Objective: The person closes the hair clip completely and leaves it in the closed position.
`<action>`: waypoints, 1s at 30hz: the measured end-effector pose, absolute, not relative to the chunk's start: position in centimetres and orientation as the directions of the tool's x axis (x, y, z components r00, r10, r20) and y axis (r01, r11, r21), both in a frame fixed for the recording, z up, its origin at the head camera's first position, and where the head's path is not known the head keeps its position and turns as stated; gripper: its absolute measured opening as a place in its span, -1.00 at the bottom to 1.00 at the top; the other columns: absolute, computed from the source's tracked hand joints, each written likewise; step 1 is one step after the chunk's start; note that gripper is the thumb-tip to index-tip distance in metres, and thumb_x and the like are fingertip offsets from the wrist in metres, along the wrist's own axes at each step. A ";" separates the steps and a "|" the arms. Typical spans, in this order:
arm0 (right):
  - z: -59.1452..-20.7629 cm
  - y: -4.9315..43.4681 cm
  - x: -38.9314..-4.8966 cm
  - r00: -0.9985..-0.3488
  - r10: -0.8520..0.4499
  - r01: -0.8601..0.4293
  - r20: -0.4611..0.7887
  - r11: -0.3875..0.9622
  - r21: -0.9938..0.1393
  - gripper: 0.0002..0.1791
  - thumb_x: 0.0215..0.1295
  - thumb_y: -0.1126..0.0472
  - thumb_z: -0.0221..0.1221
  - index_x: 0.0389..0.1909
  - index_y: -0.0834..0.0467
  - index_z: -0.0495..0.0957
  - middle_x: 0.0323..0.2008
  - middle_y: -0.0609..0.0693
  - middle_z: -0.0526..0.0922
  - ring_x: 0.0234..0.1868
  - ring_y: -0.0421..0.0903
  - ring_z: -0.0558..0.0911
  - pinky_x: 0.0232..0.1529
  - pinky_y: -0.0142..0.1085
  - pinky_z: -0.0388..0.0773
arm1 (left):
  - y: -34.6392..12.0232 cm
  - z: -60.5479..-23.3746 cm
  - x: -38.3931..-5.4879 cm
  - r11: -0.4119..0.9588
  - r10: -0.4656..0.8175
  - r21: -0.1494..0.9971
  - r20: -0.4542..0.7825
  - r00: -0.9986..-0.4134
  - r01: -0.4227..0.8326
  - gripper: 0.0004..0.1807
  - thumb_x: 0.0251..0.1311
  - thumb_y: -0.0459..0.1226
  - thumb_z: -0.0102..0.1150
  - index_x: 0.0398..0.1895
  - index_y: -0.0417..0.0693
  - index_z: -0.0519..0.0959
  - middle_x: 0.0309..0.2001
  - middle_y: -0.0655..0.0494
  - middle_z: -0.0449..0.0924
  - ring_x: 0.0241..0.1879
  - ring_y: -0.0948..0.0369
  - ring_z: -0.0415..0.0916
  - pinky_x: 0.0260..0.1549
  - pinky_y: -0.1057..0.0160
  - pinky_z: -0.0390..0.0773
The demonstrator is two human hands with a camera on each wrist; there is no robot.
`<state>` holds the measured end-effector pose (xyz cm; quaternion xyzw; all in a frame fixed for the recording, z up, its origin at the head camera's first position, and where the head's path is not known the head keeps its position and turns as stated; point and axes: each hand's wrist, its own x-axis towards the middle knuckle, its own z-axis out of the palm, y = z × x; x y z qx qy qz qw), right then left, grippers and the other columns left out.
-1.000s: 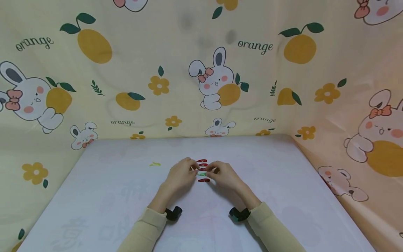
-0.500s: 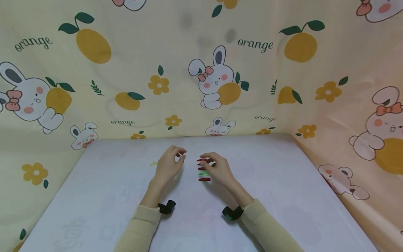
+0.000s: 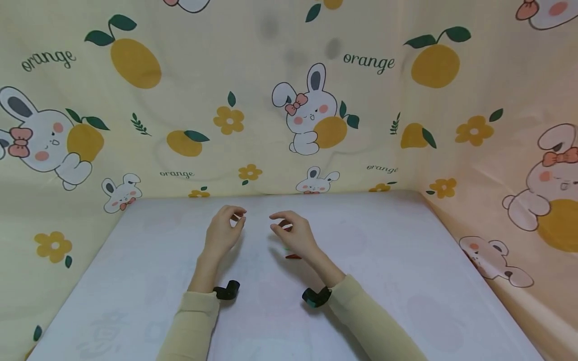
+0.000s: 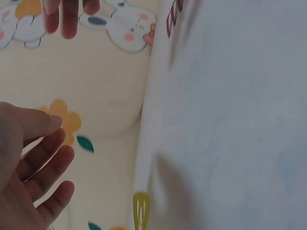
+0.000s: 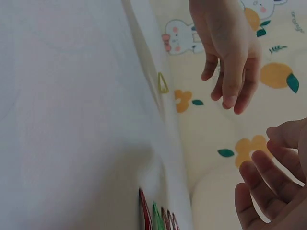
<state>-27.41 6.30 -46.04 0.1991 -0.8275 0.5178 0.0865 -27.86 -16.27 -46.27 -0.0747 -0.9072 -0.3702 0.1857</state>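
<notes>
My left hand [image 3: 221, 233] hovers over the table with loosely bent fingers and holds nothing. Near it a yellow hair clip [image 4: 141, 210] lies on the table; in the head view the left hand covers it. My right hand [image 3: 295, 235], also holding nothing, is raised above a row of hair clips. From under it a dark red hair clip [image 3: 293, 256] and a bit of a green hair clip [image 3: 287, 249] peek out. The right wrist view shows the row's red clip [image 5: 145, 211], green clip [image 5: 157, 215] and further red clips [image 5: 169, 220] side by side.
A white-covered table [image 3: 262, 311] lies under both hands. Behind and beside it hangs a cream cloth [image 3: 253, 65] printed with rabbits and oranges. Each wrist wears a black camera, such as the left one [image 3: 227, 291].
Both hands have come away from the green clip in the row. The left hand moved left over the yellow clip, and the right hand rose and followed leftward.
</notes>
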 end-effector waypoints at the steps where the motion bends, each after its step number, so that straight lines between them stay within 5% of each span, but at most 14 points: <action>1: -46.1 6.0 -27.5 -0.905 -0.244 -0.420 0.349 0.382 -0.823 -0.72 0.38 0.29 0.33 0.08 0.11 0.71 0.05 0.01 0.72 -0.10 -0.07 0.71 -0.08 -0.22 0.68 | -16.7 -46.3 -27.9 0.713 -0.010 0.649 0.387 -0.922 0.264 -0.80 0.36 -0.34 0.29 0.01 -0.10 0.69 -0.03 -0.03 0.64 -0.07 0.04 0.62 -0.25 0.04 0.57; 19: -46.5 2.5 -29.0 -0.906 -0.293 -0.409 0.307 0.411 -0.815 -0.72 0.42 0.26 0.30 0.12 0.10 0.69 0.09 0.03 0.69 -0.13 -0.09 0.68 -0.26 -0.33 0.58 | -22.4 -47.5 -28.2 0.738 -0.050 0.666 0.210 -0.976 0.105 -0.79 0.36 -0.38 0.19 -0.02 -0.25 0.67 -0.08 -0.17 0.66 -0.13 -0.07 0.61 -0.12 -0.05 0.57; 30: -46.5 0.6 -29.6 -0.893 -0.355 -0.425 0.276 0.462 -0.778 -0.70 0.43 0.22 0.29 0.13 0.09 0.69 0.11 0.01 0.69 -0.09 -0.12 0.67 -0.13 -0.29 0.56 | -23.0 -48.4 -28.0 0.756 -0.064 0.654 0.049 -0.997 -0.016 -0.83 0.35 -0.32 0.22 -0.08 -0.17 0.69 -0.15 -0.08 0.70 -0.14 -0.01 0.63 -0.13 -0.05 0.55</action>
